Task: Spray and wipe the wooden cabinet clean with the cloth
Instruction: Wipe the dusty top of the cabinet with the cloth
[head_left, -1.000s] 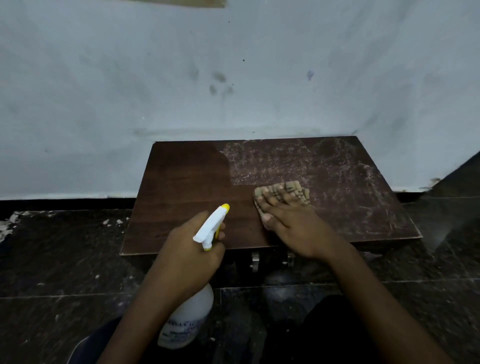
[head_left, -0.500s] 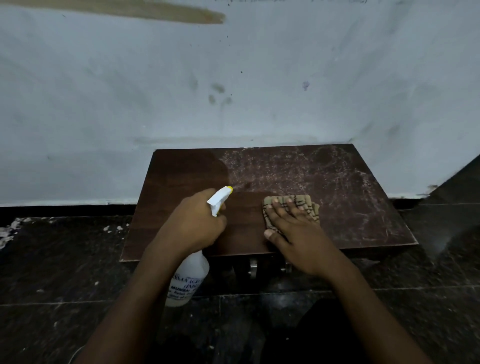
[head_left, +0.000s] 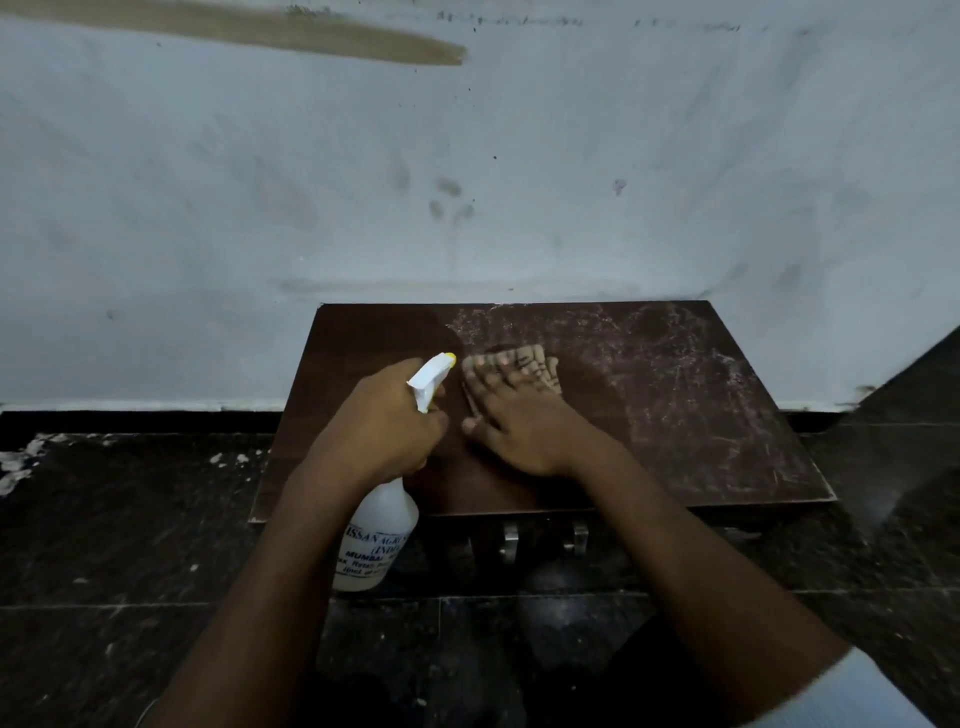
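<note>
Far left: flecks of white debris (head_left: 15, 467) on the dark stone-tiled floor (head_left: 130, 545), at the foot of a pale, smudged wall (head_left: 208, 182) with a tan streak (head_left: 311, 31) across its upper part. Further right, the left hand (head_left: 379, 421) curled tight round the neck of a white spray bottle (head_left: 382, 525), with the white nozzle and its yellow tip (head_left: 431, 374) pointing forward and right, just beside the cloth. Bottle body hanging below the fist, in front of the front edge of the wooden cabinet (head_left: 753, 467), its printed label partly readable. Cabinet low on the floor, back edge against the wall; left portion of the top (head_left: 363, 338) dark and clean-looking. Near the middle of the top, the right hand (head_left: 524, 421) laid flat, fingers straight and spread, pressing down on a tan cloth (head_left: 552, 375). Cloth blurred, perhaps checked, showing only past and between the fingertips, touching the wood at the border between the clean and dirty areas. Below the front edge, two small metal handles (head_left: 510, 538) side by side. Right portion of the top covered in a whitish, streaky film of dust (head_left: 675, 374). Bottom right corner: a pale sleeve (head_left: 857, 696) on the right arm.
</note>
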